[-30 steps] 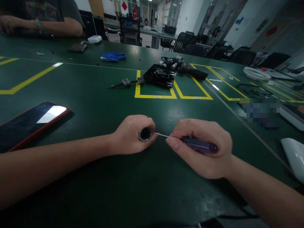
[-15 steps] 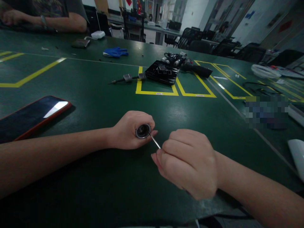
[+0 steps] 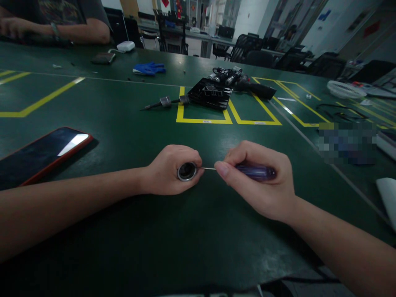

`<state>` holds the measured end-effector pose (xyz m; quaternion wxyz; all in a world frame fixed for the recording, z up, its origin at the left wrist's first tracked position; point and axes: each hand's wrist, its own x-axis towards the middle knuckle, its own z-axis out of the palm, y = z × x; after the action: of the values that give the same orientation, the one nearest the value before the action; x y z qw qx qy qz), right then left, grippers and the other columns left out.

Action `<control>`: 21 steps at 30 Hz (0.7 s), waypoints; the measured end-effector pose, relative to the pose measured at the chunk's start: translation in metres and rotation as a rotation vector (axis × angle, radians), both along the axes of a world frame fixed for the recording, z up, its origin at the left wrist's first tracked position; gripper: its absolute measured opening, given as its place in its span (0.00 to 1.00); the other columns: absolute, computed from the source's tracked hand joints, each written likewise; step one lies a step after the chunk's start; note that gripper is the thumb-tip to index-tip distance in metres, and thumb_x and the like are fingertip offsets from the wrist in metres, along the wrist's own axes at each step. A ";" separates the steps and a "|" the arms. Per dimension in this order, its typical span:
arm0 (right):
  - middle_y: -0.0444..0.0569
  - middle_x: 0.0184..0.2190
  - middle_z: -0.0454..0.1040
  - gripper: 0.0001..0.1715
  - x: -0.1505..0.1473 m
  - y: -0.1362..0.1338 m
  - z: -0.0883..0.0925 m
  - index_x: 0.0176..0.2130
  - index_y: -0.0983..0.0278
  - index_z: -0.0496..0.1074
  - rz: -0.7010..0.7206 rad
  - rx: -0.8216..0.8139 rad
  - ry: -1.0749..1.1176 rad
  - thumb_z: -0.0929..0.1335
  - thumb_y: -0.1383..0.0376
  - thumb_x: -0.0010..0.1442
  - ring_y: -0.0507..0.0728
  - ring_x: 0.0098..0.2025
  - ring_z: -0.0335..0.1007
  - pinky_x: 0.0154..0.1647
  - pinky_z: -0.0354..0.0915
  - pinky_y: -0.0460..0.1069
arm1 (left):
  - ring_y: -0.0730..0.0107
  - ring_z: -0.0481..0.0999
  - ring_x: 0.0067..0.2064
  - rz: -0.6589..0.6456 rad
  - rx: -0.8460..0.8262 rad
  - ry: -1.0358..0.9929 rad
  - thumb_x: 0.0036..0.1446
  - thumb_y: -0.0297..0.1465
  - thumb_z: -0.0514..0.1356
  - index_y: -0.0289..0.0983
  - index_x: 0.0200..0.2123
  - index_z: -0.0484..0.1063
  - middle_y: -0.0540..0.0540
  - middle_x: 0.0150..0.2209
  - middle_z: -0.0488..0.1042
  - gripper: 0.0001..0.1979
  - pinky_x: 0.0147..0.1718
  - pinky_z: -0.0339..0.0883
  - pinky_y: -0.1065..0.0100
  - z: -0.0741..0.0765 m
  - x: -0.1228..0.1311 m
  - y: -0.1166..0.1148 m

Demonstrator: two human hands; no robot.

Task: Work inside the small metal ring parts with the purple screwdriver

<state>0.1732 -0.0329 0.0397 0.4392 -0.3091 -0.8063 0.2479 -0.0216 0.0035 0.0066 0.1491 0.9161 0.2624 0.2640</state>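
Surface: dark green table (image 3: 123,231) crossed by yellow tape lines (image 3: 202,121), in a dim workshop with desks and chairs behind.
Grip: at centre frame the left hand (image 3: 163,170) is closed in a fist round a small metal cylinder (image 3: 187,171), whose open round end faces the camera. The hand rests on the table.
Tool: just right of centre the right hand (image 3: 266,189) is curled shut round a purple-handled screwdriver (image 3: 255,172). The forefinger lies along the thin shaft, and the tip meets the cylinder's right side.
Doing it well: brace the cylinder against the table, hold the shaft level and press lightly, since the slim tip could skid toward the left thumb.
Near: red-cased phone (image 3: 40,154), left of frame, screen up.
Farther: black tray (image 3: 212,93) and a rod tool (image 3: 165,102) at upper centre, a blue glove (image 3: 148,68) beyond, another person's forearm (image 3: 77,35) at top left.
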 end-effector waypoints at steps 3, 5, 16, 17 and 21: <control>0.43 0.20 0.67 0.09 -0.001 -0.003 -0.001 0.24 0.63 0.63 0.094 0.164 -0.097 0.64 0.71 0.55 0.48 0.22 0.62 0.23 0.60 0.46 | 0.76 0.64 0.23 0.010 -0.016 0.003 0.51 0.30 0.55 0.36 0.23 0.63 0.51 0.21 0.66 0.06 0.24 0.58 0.73 -0.001 0.000 0.000; 0.45 0.20 0.69 0.09 -0.002 -0.006 -0.001 0.24 0.64 0.63 0.162 0.275 -0.201 0.63 0.72 0.55 0.50 0.23 0.63 0.24 0.60 0.47 | 0.76 0.64 0.23 0.018 -0.019 0.001 0.51 0.30 0.54 0.36 0.22 0.62 0.51 0.20 0.66 0.07 0.24 0.58 0.72 -0.002 0.000 0.000; 0.39 0.18 0.64 0.11 0.001 0.006 -0.008 0.22 0.65 0.65 0.032 -0.261 0.144 0.67 0.68 0.55 0.47 0.21 0.60 0.21 0.57 0.44 | 0.75 0.67 0.25 0.025 -0.032 0.040 0.53 0.30 0.54 0.36 0.24 0.65 0.50 0.22 0.69 0.07 0.25 0.60 0.72 -0.001 0.000 -0.001; 0.39 0.18 0.64 0.11 0.001 0.007 -0.010 0.22 0.65 0.65 0.035 -0.294 0.186 0.67 0.67 0.55 0.46 0.20 0.60 0.20 0.57 0.44 | 0.75 0.66 0.25 0.028 -0.030 0.036 0.53 0.30 0.54 0.36 0.24 0.65 0.50 0.22 0.69 0.07 0.25 0.60 0.72 -0.001 0.000 0.000; 0.40 0.18 0.65 0.10 -0.001 0.003 -0.009 0.23 0.65 0.65 0.011 -0.230 0.178 0.67 0.68 0.55 0.47 0.20 0.60 0.20 0.57 0.44 | 0.76 0.66 0.24 0.029 -0.010 0.020 0.52 0.29 0.54 0.35 0.24 0.64 0.50 0.21 0.68 0.07 0.25 0.59 0.73 -0.002 0.000 0.000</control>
<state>0.1725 -0.0296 0.0303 0.4691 -0.3296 -0.7323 0.3674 -0.0215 0.0039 0.0047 0.1474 0.9139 0.2785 0.2559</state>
